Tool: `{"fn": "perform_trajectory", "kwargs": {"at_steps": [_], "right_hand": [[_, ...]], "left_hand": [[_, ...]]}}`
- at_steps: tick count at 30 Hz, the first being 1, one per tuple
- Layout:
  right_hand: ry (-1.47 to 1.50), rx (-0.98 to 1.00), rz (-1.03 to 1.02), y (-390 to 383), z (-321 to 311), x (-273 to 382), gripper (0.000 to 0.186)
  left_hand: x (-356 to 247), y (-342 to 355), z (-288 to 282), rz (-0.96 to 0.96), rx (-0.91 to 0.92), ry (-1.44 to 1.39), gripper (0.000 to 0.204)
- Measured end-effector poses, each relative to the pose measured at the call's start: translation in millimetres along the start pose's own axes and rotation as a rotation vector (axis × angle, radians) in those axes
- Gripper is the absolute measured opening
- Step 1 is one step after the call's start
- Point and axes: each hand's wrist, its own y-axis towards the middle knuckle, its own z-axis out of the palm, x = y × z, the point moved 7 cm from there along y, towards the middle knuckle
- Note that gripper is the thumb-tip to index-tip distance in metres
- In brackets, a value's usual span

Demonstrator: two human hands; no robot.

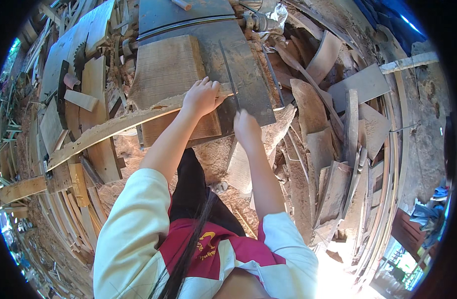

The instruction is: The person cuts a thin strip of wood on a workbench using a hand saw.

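My left hand [201,98] is closed over a long, bowed wooden strip [114,123] near its right end, pressing it across a thick wooden board [166,70]. The board lies on a dark metal machine table [248,82] and overhangs its near edge. My right hand [247,128] is closed around the near end of a long, thin, dark tool [228,70], which points away from me. Its narrow edge faces up, and whether it is a saw or a file cannot be made out. The tool passes by the strip's right end; its handle is hidden in my fist.
A toothed circular saw blade [79,60] stands at the left beside a long plank [94,92]. Curved wood offcuts [308,107] are piled at the right. A motor-like metal part [258,22] sits behind the table. Sawdust [131,157] covers the ground, with more strips at lower left.
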Motion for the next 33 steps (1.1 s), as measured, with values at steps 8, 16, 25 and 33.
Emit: {"fn": "perform_trajectory", "kwargs": {"at_steps": [8,16,25,33], "right_hand": [[-0.005,0.15,0.128,-119.0,-5.8,-46.2,0.028],[0.005,0.073,-0.001,-28.4,9.6,-12.9,0.031],[0.031,0.015,-0.021,27.1,-8.2,11.7,0.031],[0.043,0.141,0.081,-107.2,7.0,-47.0,0.032]], "left_hand": [[4.1,-2.0,1.7,-0.023,0.026,-0.007,0.042],[3.7,-3.5,4.7,-0.019,0.034,0.024,0.042],[0.1,2.2,1.4,0.006,-0.026,0.015,0.041],[6.9,-3.0,1.3,-0.017,-0.016,0.032,0.043]]}}
